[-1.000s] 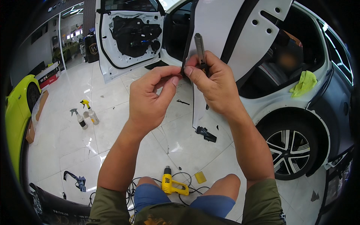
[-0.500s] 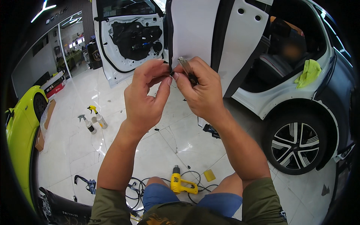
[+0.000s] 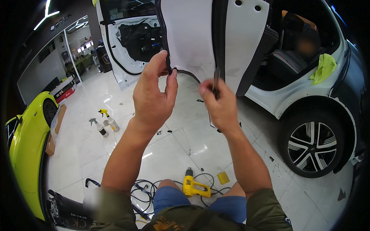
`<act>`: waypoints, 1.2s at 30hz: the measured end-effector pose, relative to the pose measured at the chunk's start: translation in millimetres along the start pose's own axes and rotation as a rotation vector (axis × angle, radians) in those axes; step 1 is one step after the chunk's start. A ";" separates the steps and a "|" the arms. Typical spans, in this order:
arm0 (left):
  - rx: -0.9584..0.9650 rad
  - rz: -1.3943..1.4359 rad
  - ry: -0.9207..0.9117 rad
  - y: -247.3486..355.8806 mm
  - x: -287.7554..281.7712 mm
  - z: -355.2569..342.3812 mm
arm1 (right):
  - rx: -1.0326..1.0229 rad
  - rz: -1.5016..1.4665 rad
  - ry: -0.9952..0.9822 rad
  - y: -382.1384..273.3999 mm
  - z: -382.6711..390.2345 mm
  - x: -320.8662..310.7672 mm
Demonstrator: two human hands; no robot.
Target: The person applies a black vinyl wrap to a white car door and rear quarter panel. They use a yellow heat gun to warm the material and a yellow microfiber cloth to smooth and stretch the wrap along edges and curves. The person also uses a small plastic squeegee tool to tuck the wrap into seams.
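Note:
In front of me stands a white car door with a black rubber seal along its left edge. My left hand is closed at that edge, its thumb and fingers pinching the seal near the lower corner. Below the door's middle, my right hand grips a slim cutter knife, point upward. Motion blurs this hand and the blade. Between the two hands runs the door's dark lower edge, with the knife apart from the seal.
A yellow heat gun with its cord lies near my legs, beside a yellow block. Two spray bottles stand left. A wheel and green cloth are right; a lime-green car is far left.
My right hand has moved right and down with the knife, away from my left hand and the seal. My left hand stays at the door's edge. The view has shifted slightly.

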State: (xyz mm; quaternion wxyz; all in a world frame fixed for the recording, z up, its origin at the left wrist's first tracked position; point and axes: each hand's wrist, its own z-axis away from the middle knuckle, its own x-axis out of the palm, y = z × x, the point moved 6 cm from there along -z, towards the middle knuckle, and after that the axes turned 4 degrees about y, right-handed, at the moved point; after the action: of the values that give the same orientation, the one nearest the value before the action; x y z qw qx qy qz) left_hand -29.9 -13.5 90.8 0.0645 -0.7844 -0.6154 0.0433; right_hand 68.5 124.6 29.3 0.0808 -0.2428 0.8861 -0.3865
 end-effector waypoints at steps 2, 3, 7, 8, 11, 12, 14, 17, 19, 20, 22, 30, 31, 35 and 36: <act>-0.016 -0.022 0.035 1.5 2.6 1.3 | 0.097 -0.004 -0.016 33.4 25.9 1.9; -0.012 -0.019 0.065 1.4 4.0 2.1 | 0.152 -0.018 -0.025 53.8 40.3 3.9; -0.009 -0.056 0.107 1.0 10.1 5.8 | 0.361 0.040 -0.072 134.4 112.5 3.0; 0.002 -0.047 0.113 1.8 9.7 6.3 | 0.384 0.067 -0.080 152.0 133.6 1.1; -0.031 0.040 0.141 -1.2 11.0 14.8 | 0.485 0.146 -0.100 200.6 199.2 -6.5; -0.079 0.100 0.159 -1.7 8.1 17.5 | 0.500 0.133 -0.110 210.1 222.6 -5.4; -0.144 0.174 0.177 -3.5 10.8 15.1 | 0.552 0.139 -0.123 230.0 259.3 -14.8; -0.244 0.144 0.143 -3.0 18.3 11.2 | 0.666 0.160 -0.163 248.0 298.4 -26.1; -0.339 0.060 0.109 -3.1 18.8 8.6 | 0.698 0.140 -0.202 250.5 308.5 -23.5; -0.334 0.052 0.118 -2.6 17.8 8.2 | 0.648 0.153 -0.259 243.9 304.0 -17.8; -0.324 0.038 0.134 -3.7 17.0 8.9 | 0.547 0.177 -0.368 230.9 292.4 -7.5; -0.487 0.202 0.250 -4.0 21.3 17.0 | 0.452 0.239 -0.449 232.2 283.9 -17.5; -0.522 0.227 0.272 -3.7 21.1 18.3 | 0.459 0.232 -0.442 233.0 284.1 -18.7; -0.646 0.410 0.221 -7.2 14.4 20.9 | 0.506 0.211 -0.476 237.5 287.4 -16.4; -0.675 0.525 0.209 -11.0 10.3 21.7 | 0.510 0.191 -0.467 241.9 290.0 -15.1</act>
State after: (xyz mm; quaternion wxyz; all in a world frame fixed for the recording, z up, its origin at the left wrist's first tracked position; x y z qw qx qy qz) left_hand -41.2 0.0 71.2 -0.1467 -0.8914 -0.3652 -0.2247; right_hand 88.7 85.9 -346.1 0.3749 -0.2128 0.7375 -0.5198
